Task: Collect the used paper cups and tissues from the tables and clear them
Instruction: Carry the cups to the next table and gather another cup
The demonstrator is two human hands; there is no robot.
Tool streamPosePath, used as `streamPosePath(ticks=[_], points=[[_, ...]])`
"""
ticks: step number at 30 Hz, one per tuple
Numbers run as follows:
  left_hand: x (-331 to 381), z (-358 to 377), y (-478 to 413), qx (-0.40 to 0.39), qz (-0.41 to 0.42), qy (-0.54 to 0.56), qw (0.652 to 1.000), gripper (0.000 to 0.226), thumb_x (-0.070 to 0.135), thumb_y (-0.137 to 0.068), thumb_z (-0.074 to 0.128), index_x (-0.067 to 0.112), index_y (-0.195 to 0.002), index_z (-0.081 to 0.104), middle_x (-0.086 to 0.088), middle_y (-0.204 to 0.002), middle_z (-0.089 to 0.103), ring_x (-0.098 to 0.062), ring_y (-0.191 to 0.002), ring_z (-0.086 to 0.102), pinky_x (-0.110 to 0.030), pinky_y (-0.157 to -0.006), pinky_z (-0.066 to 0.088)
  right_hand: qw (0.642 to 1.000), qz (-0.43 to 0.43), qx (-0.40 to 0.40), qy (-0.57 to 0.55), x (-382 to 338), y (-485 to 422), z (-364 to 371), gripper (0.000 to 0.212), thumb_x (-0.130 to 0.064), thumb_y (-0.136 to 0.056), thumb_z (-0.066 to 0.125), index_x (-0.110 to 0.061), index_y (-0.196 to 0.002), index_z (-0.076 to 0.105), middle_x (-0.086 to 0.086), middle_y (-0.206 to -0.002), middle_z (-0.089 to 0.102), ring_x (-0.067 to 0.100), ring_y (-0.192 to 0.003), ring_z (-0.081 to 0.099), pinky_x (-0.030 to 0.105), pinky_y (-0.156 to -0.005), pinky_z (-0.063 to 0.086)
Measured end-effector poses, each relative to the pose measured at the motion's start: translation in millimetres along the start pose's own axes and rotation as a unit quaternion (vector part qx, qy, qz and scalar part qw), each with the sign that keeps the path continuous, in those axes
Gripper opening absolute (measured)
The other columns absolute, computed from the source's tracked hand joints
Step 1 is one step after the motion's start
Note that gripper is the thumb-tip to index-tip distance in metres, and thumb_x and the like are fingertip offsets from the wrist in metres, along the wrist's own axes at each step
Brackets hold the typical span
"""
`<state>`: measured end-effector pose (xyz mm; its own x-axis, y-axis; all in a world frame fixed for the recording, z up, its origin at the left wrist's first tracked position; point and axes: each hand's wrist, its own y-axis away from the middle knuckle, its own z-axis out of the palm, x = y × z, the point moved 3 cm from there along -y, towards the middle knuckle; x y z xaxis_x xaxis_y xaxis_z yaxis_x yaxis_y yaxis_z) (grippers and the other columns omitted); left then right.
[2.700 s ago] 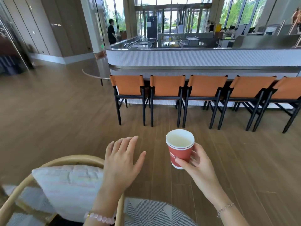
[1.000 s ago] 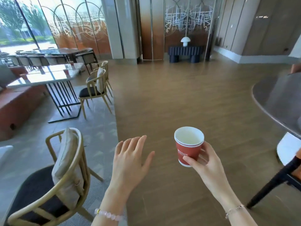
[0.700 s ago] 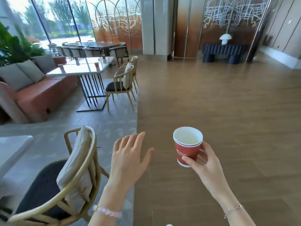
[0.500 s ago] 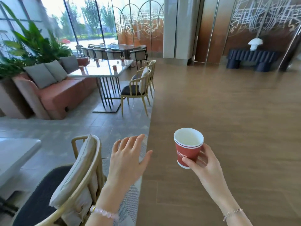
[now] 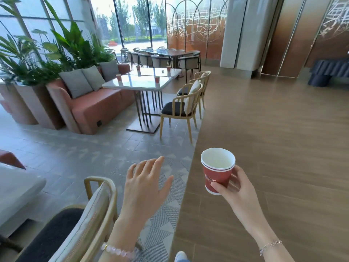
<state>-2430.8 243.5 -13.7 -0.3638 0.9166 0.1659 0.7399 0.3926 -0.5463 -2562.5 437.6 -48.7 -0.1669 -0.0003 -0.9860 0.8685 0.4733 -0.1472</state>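
Note:
My right hand (image 5: 234, 188) grips a red paper cup (image 5: 217, 173) with a white rim, held upright in front of me; a second rim shows just under the first, like stacked cups. My left hand (image 5: 146, 186) hovers flat with straight fingers and holds nothing. Far ahead on the left stands a glossy white table (image 5: 132, 83) with several small red paper cups on it, among them one at the left (image 5: 118, 77), one near the front edge (image 5: 156, 79) and one at the back right (image 5: 168, 68). I see no tissues.
A wooden chair (image 5: 98, 208) with a cushion stands just left of my left hand. Two more wooden chairs (image 5: 181, 108) sit by the far table, with an orange sofa (image 5: 90, 103) and plants (image 5: 56, 53) behind it. Wood flooring (image 5: 273, 138) stretches to the right.
The view has swung left, from the bar counter to the seating area, and the far table with cups now sits ahead. Both hands keep their pose and the cup stays in my right hand.

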Motion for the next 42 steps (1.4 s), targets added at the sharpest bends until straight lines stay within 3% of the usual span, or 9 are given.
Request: streamPosePath(ticks=[9,13,18,26,30,35,38,40,42], points=[[-85,79,-148,0.005,-0.04,-0.013,0.999,0.054,0.047,-0.083,0.054,0.012,-0.125,0.058,-0.001,-0.112,0.066,-0.025,-0.105,0.062,-0.046,-0.095,0.044,0.999,-0.001,-0.041,0.004,16,-192,66,0.062,-0.024,-0.065,0.084,-0.034,-0.118,0.055,-0.015,-0.11,0.069,0.003,-0.105,0.064,0.027,-0.089,0.047],[-124,102,-203,0.007,-0.06,-0.02,0.998,0.055,0.049,-0.085,0.053,0.013,-0.127,0.056,-0.001,-0.115,0.065,-0.026,-0.107,0.06,-0.048,-0.098,0.044,0.998,-0.003,-0.066,-0.006,23,-269,106,0.061,-0.014,-0.069,0.082,-0.031,-0.12,0.054,-0.012,-0.113,0.068,0.005,-0.105,0.063,0.028,-0.091,0.047],[-172,118,-250,0.019,-0.098,-0.052,0.994,0.058,0.053,-0.085,0.043,0.013,-0.124,0.057,-0.001,-0.11,0.067,-0.025,-0.103,0.062,-0.047,-0.094,0.046,0.994,-0.002,-0.111,-0.018,32,-346,158,0.062,-0.017,-0.067,0.083,-0.031,-0.12,0.054,-0.013,-0.112,0.067,-0.001,-0.1,0.063,0.021,-0.084,0.047],[-258,150,-305,0.02,-0.185,-0.108,0.977,0.053,0.043,-0.082,0.066,0.012,-0.124,0.056,-0.003,-0.111,0.066,-0.027,-0.103,0.062,-0.049,-0.094,0.045,0.98,-0.011,-0.199,-0.01,56,-465,259,0.061,-0.017,-0.069,0.082,-0.035,-0.118,0.051,-0.021,-0.108,0.062,-0.015,-0.093,0.059,0.009,-0.07,0.048],[-309,160,-335,0.022,-0.238,-0.145,0.96,0.051,0.045,-0.084,0.06,0.014,-0.125,0.057,-0.001,-0.111,0.066,-0.025,-0.103,0.061,-0.047,-0.095,0.043,0.967,-0.025,-0.252,-0.013,60,-525,325,0.055,-0.012,-0.069,0.082,-0.04,-0.106,0.051,-0.021,-0.104,0.062,-0.009,-0.092,0.062,0.006,-0.068,0.048],[-367,160,-369,0.032,-0.311,-0.192,0.93,0.059,0.054,-0.085,0.038,0.014,-0.123,0.059,0.0,-0.108,0.067,-0.024,-0.101,0.062,-0.047,-0.095,0.043,0.94,-0.029,-0.338,-0.036,54,-589,415,0.052,-0.005,-0.068,0.081,-0.034,-0.102,0.055,-0.011,-0.103,0.067,-0.003,-0.093,0.065,0.017,-0.079,0.05],[-397,156,-377,0.043,-0.359,-0.205,0.91,0.059,0.054,-0.084,0.036,0.016,-0.123,0.058,0.001,-0.109,0.066,-0.023,-0.104,0.062,-0.046,-0.097,0.041,0.917,-0.032,-0.394,-0.044,49,-611,466,0.056,-0.003,-0.069,0.08,-0.033,-0.108,0.054,-0.01,-0.106,0.065,-0.002,-0.095,0.064,0.016,-0.082,0.05],[-415,153,-378,0.043,-0.389,-0.215,0.895,0.058,0.054,-0.084,0.036,0.018,-0.124,0.057,0.002,-0.111,0.066,-0.021,-0.106,0.06,-0.045,-0.098,0.04,0.901,-0.027,-0.43,-0.052,47,-621,497,0.057,-0.003,-0.069,0.08,-0.024,-0.116,0.054,-0.006,-0.11,0.065,0.005,-0.101,0.063,0.021,-0.087,0.05],[-433,150,-378,0.041,-0.413,-0.227,0.881,0.058,0.054,-0.084,0.036,0.018,-0.125,0.056,0.003,-0.111,0.065,-0.021,-0.107,0.06,-0.045,-0.099,0.039,0.886,-0.027,-0.46,-0.056,46,-628,526,0.058,-0.002,-0.07,0.079,-0.018,-0.12,0.053,-0.003,-0.11,0.065,0.004,-0.1,0.064,0.017,-0.083,0.051]])
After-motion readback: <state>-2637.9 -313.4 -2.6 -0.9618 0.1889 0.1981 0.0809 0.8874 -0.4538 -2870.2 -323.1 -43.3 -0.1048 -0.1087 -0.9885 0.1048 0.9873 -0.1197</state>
